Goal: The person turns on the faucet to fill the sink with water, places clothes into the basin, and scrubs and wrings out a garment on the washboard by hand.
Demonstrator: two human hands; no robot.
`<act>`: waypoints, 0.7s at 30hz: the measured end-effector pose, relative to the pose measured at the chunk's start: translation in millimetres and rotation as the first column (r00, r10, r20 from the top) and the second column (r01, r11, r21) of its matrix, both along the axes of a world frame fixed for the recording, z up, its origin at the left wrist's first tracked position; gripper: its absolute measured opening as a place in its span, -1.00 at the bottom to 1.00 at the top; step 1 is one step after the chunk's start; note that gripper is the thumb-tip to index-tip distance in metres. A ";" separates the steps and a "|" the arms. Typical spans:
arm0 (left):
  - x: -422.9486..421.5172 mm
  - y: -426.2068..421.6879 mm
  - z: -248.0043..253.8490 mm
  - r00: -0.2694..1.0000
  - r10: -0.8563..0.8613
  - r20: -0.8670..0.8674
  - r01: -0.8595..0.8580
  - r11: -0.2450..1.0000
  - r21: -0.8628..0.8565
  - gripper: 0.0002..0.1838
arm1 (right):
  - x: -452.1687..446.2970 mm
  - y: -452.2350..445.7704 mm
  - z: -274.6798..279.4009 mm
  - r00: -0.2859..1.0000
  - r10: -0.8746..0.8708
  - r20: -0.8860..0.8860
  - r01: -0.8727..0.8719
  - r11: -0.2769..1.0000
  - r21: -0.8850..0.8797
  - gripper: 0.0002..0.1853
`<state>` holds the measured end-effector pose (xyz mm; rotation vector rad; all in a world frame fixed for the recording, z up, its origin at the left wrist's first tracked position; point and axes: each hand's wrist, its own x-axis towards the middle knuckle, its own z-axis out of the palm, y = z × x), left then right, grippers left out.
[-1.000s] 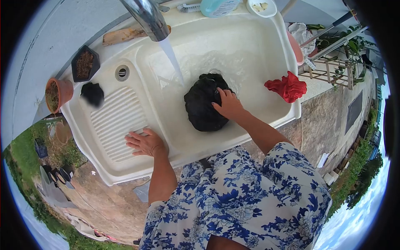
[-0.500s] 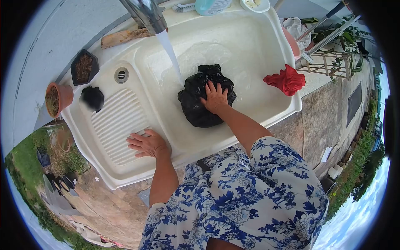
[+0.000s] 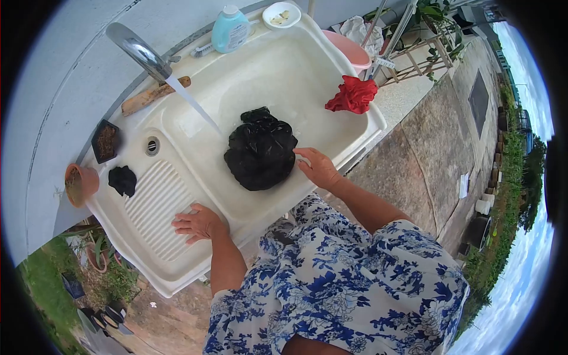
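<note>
A shiny wet black bundle (image 3: 260, 151), perhaps cloth, lies in the large basin of the white sink (image 3: 231, 236). Water runs from the metal faucet (image 3: 142, 53) down beside its upper left side. My right hand (image 3: 321, 168) is at the bundle's right edge, fingers stretched toward it; whether the fingertips touch it I cannot tell. My left hand (image 3: 201, 223) rests with fingers spread on the ribbed washboard (image 3: 158, 204) of the sink. Neither hand holds anything.
A small black cloth (image 3: 122, 180) lies above the washboard, near the drain (image 3: 152, 146). A red cloth (image 3: 353, 94) hangs over the right rim. Along the back stand a blue bottle (image 3: 231, 29) and a white dish (image 3: 281, 15). Two plant pots (image 3: 83, 182) stand at the left.
My right hand has lifted off the top of the black bundle and drawn back to its right edge. My left hand stays on the washboard. The view has shifted.
</note>
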<state>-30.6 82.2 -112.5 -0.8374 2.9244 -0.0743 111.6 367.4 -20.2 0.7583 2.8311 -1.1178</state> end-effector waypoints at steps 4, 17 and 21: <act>-0.3 -6.3 -3.9 1.000 0.012 0.011 -0.012 1.000 0.000 -0.31 | 26.2 58.9 44.4 0.934 -0.329 -0.139 0.261 0.894 -0.363 -0.74; 113.0 113.9 31.0 0.821 -0.560 -0.111 0.567 0.776 0.276 -0.22 | 65.2 373.1 -63.9 0.387 -0.849 0.359 0.636 -0.036 -0.771 -0.39; 148.9 183.9 45.1 0.799 -0.574 0.179 0.501 0.800 0.330 -0.26 | 22.8 433.1 -127.5 0.336 -0.790 0.512 0.641 -0.207 -0.739 -0.23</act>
